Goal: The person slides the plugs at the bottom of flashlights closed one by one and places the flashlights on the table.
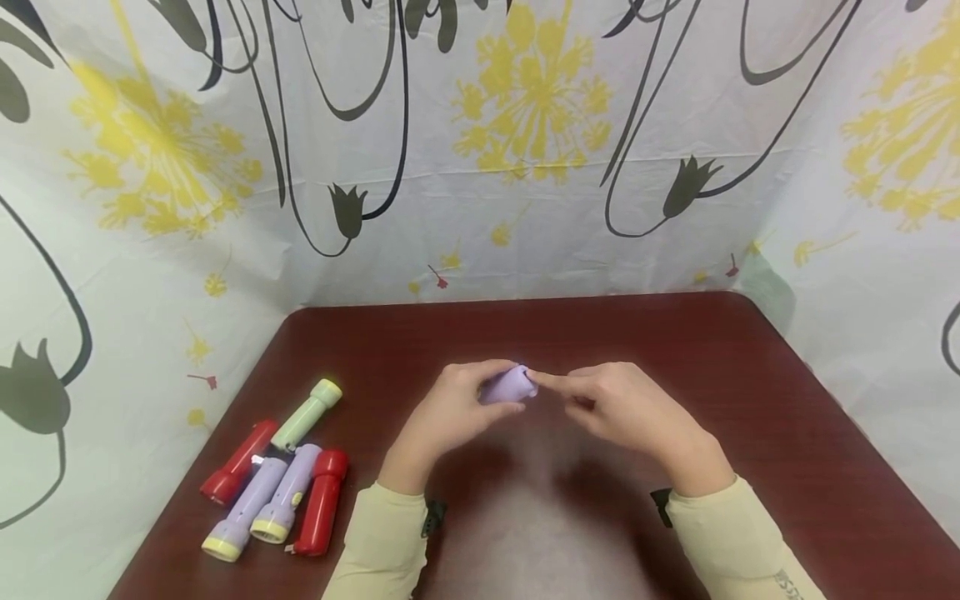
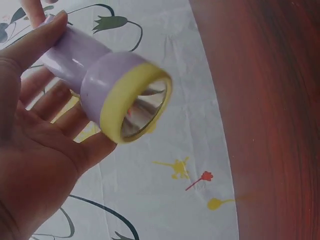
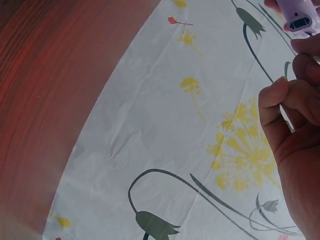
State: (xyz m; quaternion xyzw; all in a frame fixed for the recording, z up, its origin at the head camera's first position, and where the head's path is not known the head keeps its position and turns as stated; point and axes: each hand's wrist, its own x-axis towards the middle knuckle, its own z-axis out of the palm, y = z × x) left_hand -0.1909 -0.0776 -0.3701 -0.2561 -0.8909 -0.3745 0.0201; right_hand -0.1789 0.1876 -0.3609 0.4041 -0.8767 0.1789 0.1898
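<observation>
My left hand (image 1: 450,410) holds a lilac flashlight (image 1: 507,386) above the middle of the table. In the left wrist view the thumb lies along its barrel, and the yellow-rimmed head (image 2: 120,100) with its shiny reflector points away from the palm. Out from my right hand (image 1: 633,410) the index finger reaches straight to the flashlight's tail end and touches it, while the other fingers are bent and hold nothing. The right wrist view shows a dark slot in the lilac tail end (image 3: 300,20). Whether the fingertip presses into the end cannot be made out.
On the table's left lie several flashlights: a pale green one (image 1: 306,415), two red ones (image 1: 321,504) and two lilac ones (image 1: 288,493), close together. Around the dark red-brown table (image 1: 637,321) hangs a white cloth (image 1: 450,150) with flower prints.
</observation>
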